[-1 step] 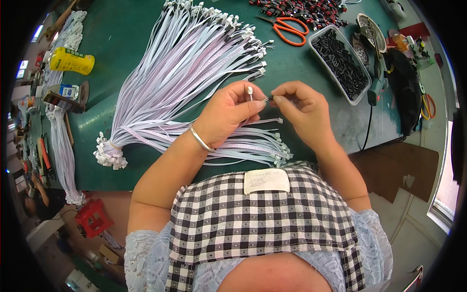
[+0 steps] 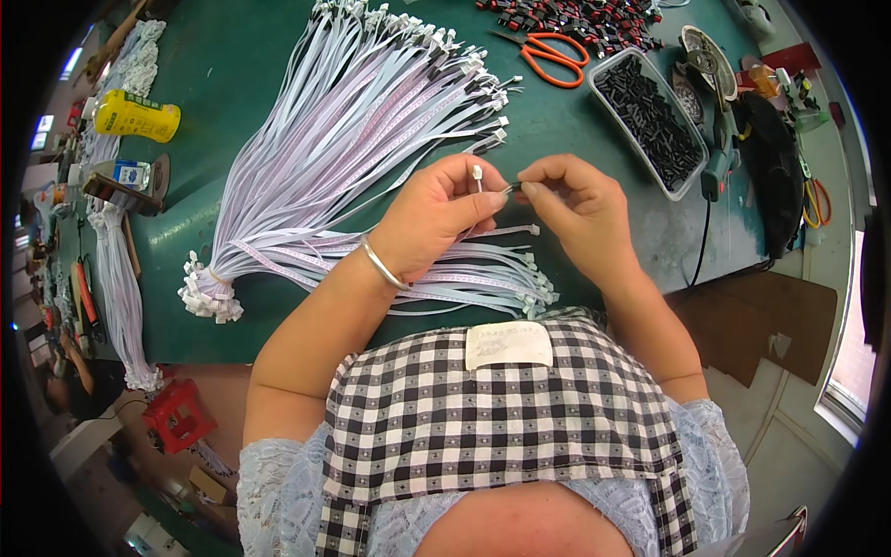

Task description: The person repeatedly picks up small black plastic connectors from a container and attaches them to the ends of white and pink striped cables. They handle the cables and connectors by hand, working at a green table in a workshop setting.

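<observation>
My left hand (image 2: 444, 200) is closed on a flat white cable, whose small white connector (image 2: 478, 174) sticks up between thumb and fingers. Close by on the right, my right hand (image 2: 577, 209) pinches a short black tube (image 2: 515, 187) at the wire end between thumb and forefinger; how far the wire goes into it is too small to tell. The two hands almost meet. Beneath and beyond my left hand spreads a large bundle of flat white cables (image 2: 316, 148), tied near its left end. Several loose cable ends with connectors (image 2: 529, 278) lie near my apron.
To the right stands a clear plastic box (image 2: 670, 192) full of black tubes. Orange-handled scissors (image 2: 557, 60) lie beyond it, beside a pile of black and red parts (image 2: 594, 23). A yellow bottle (image 2: 139, 117) and another cable bundle (image 2: 121, 288) are at the left. A green-handled tool (image 2: 719, 172) sits right.
</observation>
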`<state>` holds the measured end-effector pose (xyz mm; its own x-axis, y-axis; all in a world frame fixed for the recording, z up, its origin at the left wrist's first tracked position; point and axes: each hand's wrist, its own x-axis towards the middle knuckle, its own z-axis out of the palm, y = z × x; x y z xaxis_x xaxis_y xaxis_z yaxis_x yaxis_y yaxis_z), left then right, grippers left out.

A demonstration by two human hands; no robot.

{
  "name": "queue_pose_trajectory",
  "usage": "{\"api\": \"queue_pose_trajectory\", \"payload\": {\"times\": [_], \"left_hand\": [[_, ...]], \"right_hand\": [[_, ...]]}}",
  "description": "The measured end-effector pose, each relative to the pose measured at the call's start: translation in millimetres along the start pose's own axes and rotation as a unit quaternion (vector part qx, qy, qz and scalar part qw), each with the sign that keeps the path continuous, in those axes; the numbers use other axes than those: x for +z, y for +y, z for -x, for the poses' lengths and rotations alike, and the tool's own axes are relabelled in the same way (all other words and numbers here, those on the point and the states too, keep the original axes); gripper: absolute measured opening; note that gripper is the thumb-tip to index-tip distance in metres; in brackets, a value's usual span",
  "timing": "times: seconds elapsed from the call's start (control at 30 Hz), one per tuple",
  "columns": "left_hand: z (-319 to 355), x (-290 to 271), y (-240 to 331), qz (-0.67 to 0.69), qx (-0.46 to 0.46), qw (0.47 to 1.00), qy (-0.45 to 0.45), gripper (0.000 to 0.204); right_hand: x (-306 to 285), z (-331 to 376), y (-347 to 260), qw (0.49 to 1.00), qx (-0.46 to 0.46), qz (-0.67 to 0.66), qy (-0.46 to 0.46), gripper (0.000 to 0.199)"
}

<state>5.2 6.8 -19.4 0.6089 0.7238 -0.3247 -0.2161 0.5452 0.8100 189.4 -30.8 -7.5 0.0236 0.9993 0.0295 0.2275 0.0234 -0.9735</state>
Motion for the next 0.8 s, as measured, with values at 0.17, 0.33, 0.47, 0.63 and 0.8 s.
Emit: {"api": "queue_pose_trajectory", "payload": {"times": [0.17, 0.33, 0.47, 0.63, 0.8], "left_hand": [[0.2, 0.3, 0.4, -0.009, 0.007, 1.000, -0.003, 0.010], [0.7, 0.8, 1.6, -0.013, 0.000, 1.000, -0.001, 0.010], [0.9, 1.0, 0.3, -0.011, 0.008, 1.000, -0.002, 0.010], [-0.1, 0.8, -0.6, -0.025, 0.013, 1.000, 0.002, 0.010], [0.1, 0.0, -1.6, -0.005, 0.011, 1.000, -0.001, 0.010]], "right_hand": [[-1.6, -1.0, -1.6, 0.997, -0.050, 0.066, 0.000, 0.010], [-1.4, 0.0, -2.3, 0.994, -0.073, 0.076, 0.005, 0.011], [-1.4, 1.1, -5.3, 0.993, -0.073, 0.095, 0.001, 0.011], [-3.5, -1.7, -10.8, 0.982, -0.111, 0.151, -0.024, 0.011], [-0.8, 0.0, -10.0, 0.998, -0.035, 0.052, -0.021, 0.008]]}}
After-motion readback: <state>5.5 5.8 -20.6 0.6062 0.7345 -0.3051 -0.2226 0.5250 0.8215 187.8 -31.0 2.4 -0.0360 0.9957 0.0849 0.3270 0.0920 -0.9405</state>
